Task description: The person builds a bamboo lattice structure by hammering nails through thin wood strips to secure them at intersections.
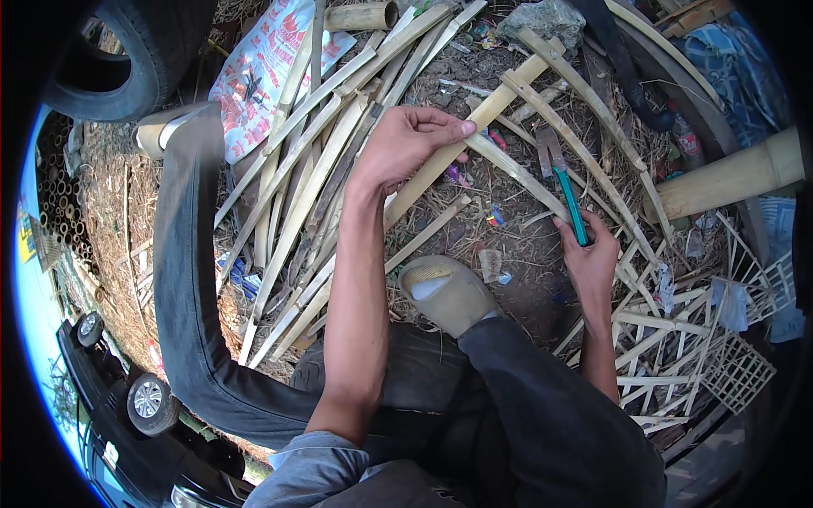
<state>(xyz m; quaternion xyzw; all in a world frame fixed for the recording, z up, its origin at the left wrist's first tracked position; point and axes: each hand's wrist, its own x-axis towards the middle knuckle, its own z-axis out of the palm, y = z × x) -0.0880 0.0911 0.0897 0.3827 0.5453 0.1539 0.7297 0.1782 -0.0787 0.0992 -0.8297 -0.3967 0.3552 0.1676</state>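
Note:
A thin bamboo strip (pixel 517 170) runs between my two hands, across a wider flat bamboo slat (pixel 434 166). My left hand (pixel 412 144) is closed, its thumb pressing on the strip's upper end where it crosses the slat. Most of its other fingers are hidden under the hand. My right hand (pixel 590 251) is closed on a tool with green handles and rusty metal jaws, like pliers (pixel 569 199). The lower end of the strip also meets its fingertips. Other curved bamboo strips (pixel 584 157) lie just beyond the tool.
A pile of bamboo strips (pixel 318 182) lies left of my left arm, beside a printed sack (pixel 258 85). Slatted lattice frames (pixel 677 339) stand at right, near a thick bamboo pole (pixel 728 178). A stone (pixel 542 24) and a tyre (pixel 140 63) sit at the far side.

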